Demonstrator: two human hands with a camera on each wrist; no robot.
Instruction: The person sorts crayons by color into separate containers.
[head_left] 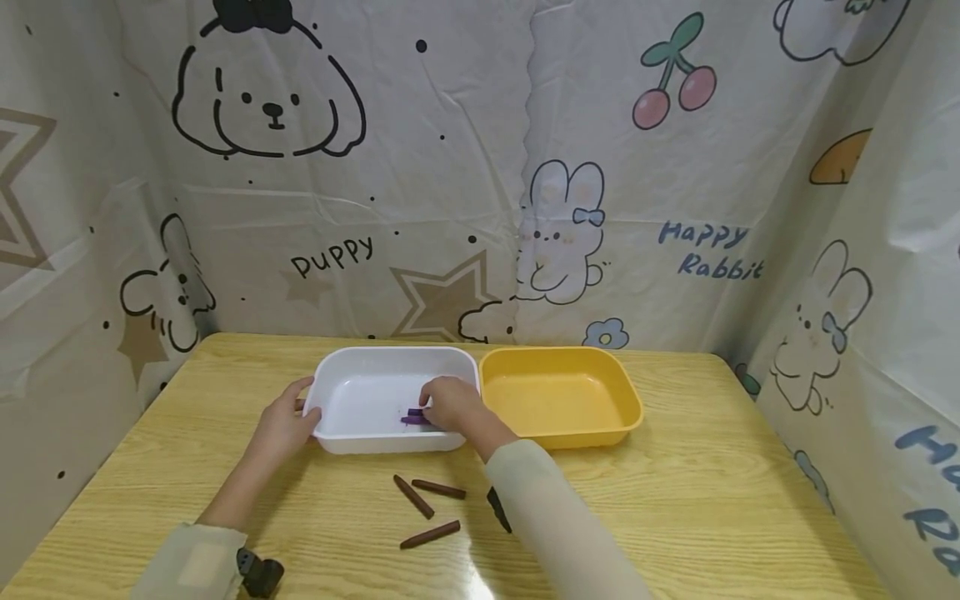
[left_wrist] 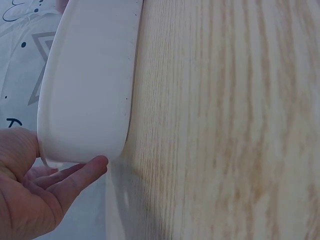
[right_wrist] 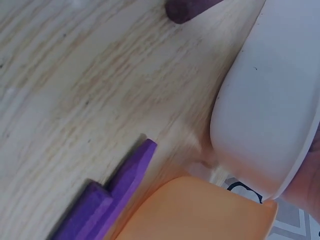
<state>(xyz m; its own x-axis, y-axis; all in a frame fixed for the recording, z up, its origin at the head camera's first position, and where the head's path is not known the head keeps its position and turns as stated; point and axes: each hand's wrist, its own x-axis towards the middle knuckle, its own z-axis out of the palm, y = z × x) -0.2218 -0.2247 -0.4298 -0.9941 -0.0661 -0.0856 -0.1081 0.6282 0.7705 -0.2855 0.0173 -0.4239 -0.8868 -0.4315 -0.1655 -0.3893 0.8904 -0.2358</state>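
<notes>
My left hand (head_left: 281,425) grips the left end of a white plastic tray (head_left: 390,444), thumb at the rim and fingers against its outer wall in the left wrist view. Reaching over the near wall, my right hand (head_left: 455,406) has its fingers curled down at purple crayons (head_left: 415,420) on the tray floor. Its fingertips cover their right ends and appear to pinch one. In the right wrist view the tray wall hides most of that hand. Two more purple crayons (right_wrist: 112,197) lie on the table there, beside the yellow tray (right_wrist: 210,212).
Several brown crayons lie in front of the white tray, among them one nearest me (head_left: 430,534). The yellow tray stands against the white tray's right end. Behind the wooden table (head_left: 720,500) hangs a printed cloth (head_left: 450,192), which also lines both sides.
</notes>
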